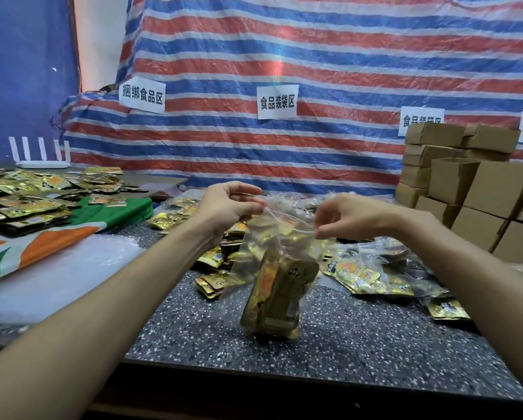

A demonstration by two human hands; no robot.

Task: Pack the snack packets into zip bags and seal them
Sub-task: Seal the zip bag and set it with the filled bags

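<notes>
A clear zip bag [254, 253] hangs above the speckled table [360, 344], its bottom touching the top. Gold snack packets [277, 294] sit inside the bag. My left hand [227, 204] pinches the left end of the bag's red zip strip. My right hand [348, 216] pinches the strip's right end. More loose gold packets [363, 275] lie in a pile behind the bag and to its right.
A big heap of packets [26, 198] covers the left side on a green, orange and white cloth [42, 247]. Stacked cardboard boxes [481, 189] stand at the right. A striped tarp [284, 56] with paper signs hangs behind. A white router [40, 156] sits far left.
</notes>
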